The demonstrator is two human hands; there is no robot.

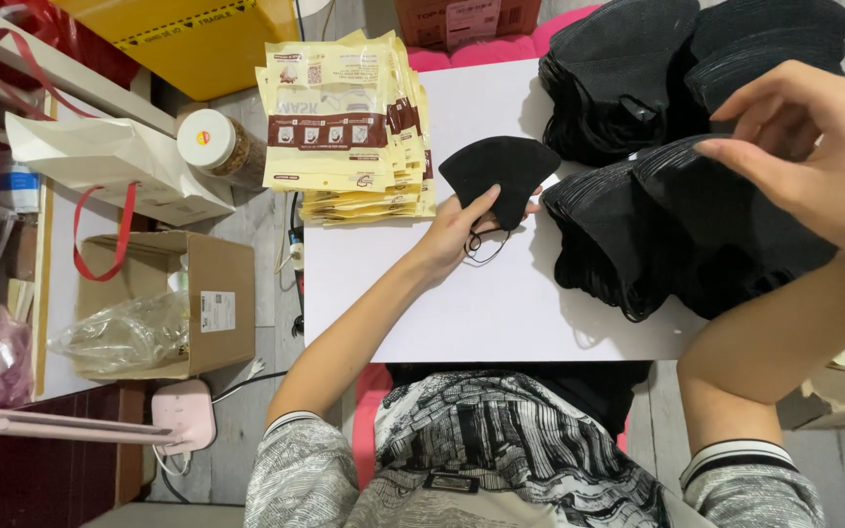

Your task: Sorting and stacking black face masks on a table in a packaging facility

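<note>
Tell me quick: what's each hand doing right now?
Left hand: closed on a single black mask.
Right hand: open, fingers spread over the stacks of black masks, holding nothing visible.

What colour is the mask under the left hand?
Black, ear loops included; the head view shows the mask best, under the left hand.

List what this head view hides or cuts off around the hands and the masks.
- Right hand: cut off by the right edge; its fingertips hover by the mask piles, contact unclear.
- Left hand: its palm faces down on the single mask, so the grip underneath is hidden.
- Mask loops: partly under that hand.
- Pouch stack: only the top pouch shows; count hidden.
- Top piles: cut off by the upper edge.
</note>
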